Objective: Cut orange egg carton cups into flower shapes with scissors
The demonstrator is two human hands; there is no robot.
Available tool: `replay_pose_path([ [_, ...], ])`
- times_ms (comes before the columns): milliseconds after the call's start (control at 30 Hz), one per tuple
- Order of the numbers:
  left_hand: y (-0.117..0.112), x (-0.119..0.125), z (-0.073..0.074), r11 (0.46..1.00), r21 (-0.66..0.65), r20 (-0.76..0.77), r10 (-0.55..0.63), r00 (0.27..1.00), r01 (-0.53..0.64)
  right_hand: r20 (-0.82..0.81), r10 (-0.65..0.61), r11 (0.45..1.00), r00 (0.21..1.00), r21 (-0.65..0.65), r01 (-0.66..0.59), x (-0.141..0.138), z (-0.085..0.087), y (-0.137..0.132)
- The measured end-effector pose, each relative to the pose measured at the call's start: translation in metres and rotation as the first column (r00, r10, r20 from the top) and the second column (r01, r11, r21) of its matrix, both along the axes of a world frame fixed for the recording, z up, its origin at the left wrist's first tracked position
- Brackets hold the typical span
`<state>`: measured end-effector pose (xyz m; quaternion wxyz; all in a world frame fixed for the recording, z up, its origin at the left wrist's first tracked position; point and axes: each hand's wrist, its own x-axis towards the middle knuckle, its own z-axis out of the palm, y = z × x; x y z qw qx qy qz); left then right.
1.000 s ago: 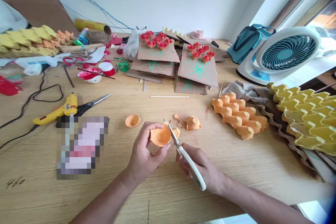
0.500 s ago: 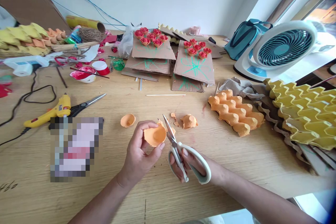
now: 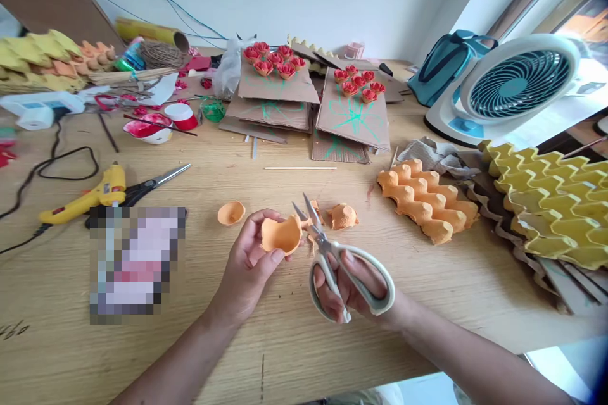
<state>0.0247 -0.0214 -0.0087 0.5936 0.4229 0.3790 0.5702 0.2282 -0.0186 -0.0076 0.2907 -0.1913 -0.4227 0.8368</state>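
The right hand [image 3: 355, 291] is gripping white-handled scissors [image 3: 323, 244]; the left hand [image 3: 251, 261] is pinching an orange egg-carton cup [image 3: 281, 237] beside the blades. Orange scraps [image 3: 316, 209] are lying behind, red flowers [image 3: 274, 62] sitting farther back. Blades, closed a second ago, are now gaping!

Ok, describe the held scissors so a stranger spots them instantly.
Find the wooden table and, over its middle, the right hand. It holds the scissors, blades open beside the orange cup in the left hand. Pale handles set them apart from the black-handled pair by the yellow glue gun.
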Motion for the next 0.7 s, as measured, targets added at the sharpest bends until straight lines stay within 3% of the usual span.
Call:
replay_pose_path([
  [233, 0.004, 0.000, 0.001, 0.973, -0.159, 0.260, -0.123, 0.958, 0.169, -0.037, -0.083, 0.997, 0.996, -0.007, 0.083, 0.004, 0.007, 0.009],
  [333, 0.005, -0.004, -0.002, 0.945, -0.228, 0.374, -0.140, 0.917, 0.237, -0.041, -0.189, 0.982, 0.981, -0.029, 0.188, 0.008, 0.008, 0.015],
  [400, 0.007, -0.005, -0.005, 0.931, -0.256, 0.415, -0.137, 0.900, 0.260, -0.001, -0.189, 0.981, 0.982, -0.037, 0.188, 0.012, 0.008, 0.019],
  [600, 0.008, -0.006, -0.012, 0.975, -0.177, 0.266, -0.081, 0.960, 0.132, 0.124, 0.003, 0.999, 0.992, -0.034, 0.001, 0.018, 0.006, 0.023],
  [700, 0.007, -0.005, -0.012, 0.984, -0.127, 0.178, -0.097, 0.979, 0.121, 0.141, 0.059, 0.998, 0.988, -0.039, -0.054, 0.017, 0.006, 0.020],
])
